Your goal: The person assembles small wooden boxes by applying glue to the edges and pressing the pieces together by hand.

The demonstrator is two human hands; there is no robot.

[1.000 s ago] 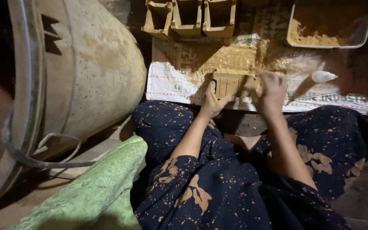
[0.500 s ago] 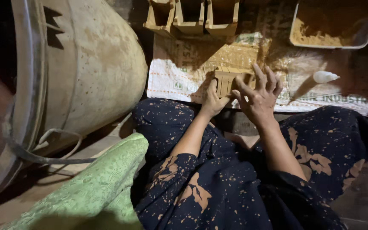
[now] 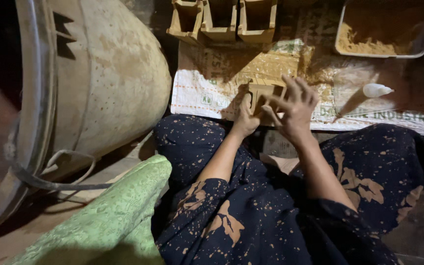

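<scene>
Where the printed woven sack (image 3: pixel 207 93) is spread flat on the floor, a small tan mould block (image 3: pixel 263 94) — rectangular, coated in yellowish powder — sits near the sack's front edge, just ahead of the person's knees. The left hand (image 3: pixel 246 117) is closed around the block's left side, thumb up against its face; the right hand (image 3: pixel 294 107) is open, fingers spread and lifted, with only the fingertips near the block's right edge, and whether they touch it cannot be told. The block looks stiff and fairly light, but its powdery skin would probably make it dusty and a bit slippery, and if the fill is pressed earth it may crumble at the corners, so the flat side walls seem the safest place to take hold. Beyond it, three open-topped moulds of the same tan colour (image 3: pixel 222 22) stand in a row at the sack's far edge. To the right a shallow tray of loose ochre powder (image 3: pixel 386 46) rests well apart, with a small white squeeze bottle (image 3: pixel 376 90) lying on its side between tray and hand — the nearest thing to be knocked. A large tipped bucket (image 3: pixel 99 83) crowds the left, and a green cloth (image 3: pixel 104 221) lies beside the dark patterned garment.
</scene>
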